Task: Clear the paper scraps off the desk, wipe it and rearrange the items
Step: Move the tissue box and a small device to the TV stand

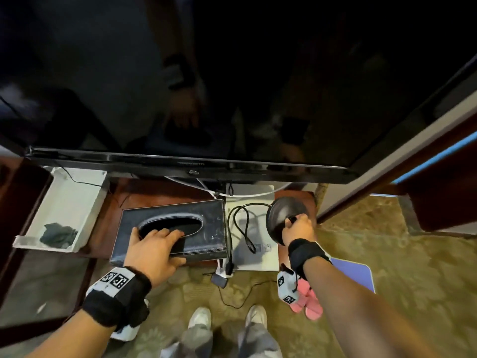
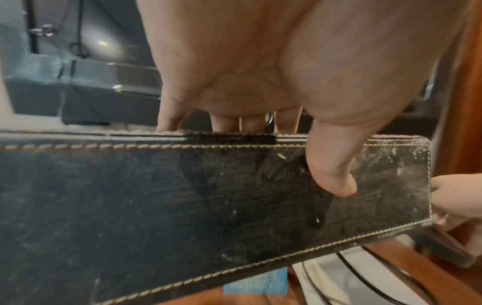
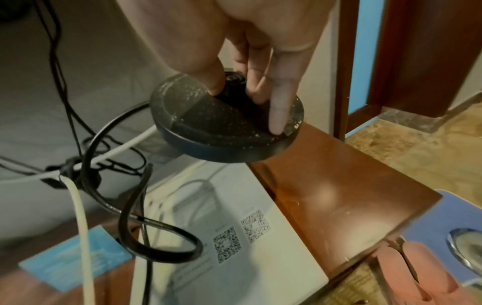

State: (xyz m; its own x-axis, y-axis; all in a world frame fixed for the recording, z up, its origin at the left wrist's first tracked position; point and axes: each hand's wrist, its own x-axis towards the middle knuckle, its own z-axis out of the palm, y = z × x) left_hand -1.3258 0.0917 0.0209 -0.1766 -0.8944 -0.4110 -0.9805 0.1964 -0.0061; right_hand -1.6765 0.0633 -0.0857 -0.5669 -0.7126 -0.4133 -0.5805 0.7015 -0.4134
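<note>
Under a large black flat-screen television [image 1: 232, 73], a glossy reddish-brown wooden desk [image 1: 160, 192] stands on patterned beige-green carpet [image 1: 387, 254], with a dark wooden door frame to its right. At the desk's front lies a black stitched-leather tissue box [image 1: 209, 226] with an oval opening. The left hand [image 1: 152, 246] grips it, fingers hooked over the top edge and thumb pressed on the scuffed front face. The right hand [image 1: 296, 228] pinches the central knob of a round black plastic base [image 1: 281, 210], dusted with pale specks and held tilted above the desk's right rear part; its index finger lies straight on the disc. Between box and base lies a white sheet printed with QR codes [image 3: 260, 258], and a looped black cord [image 3: 121, 222] crosses it. A white rectangular tray [image 1: 67, 202] at the left holds a crumpled dark green cloth [image 1: 59, 235]. On the floor are pink slippers [image 1: 307, 298] and a blue mat [image 1: 353, 272].
</note>
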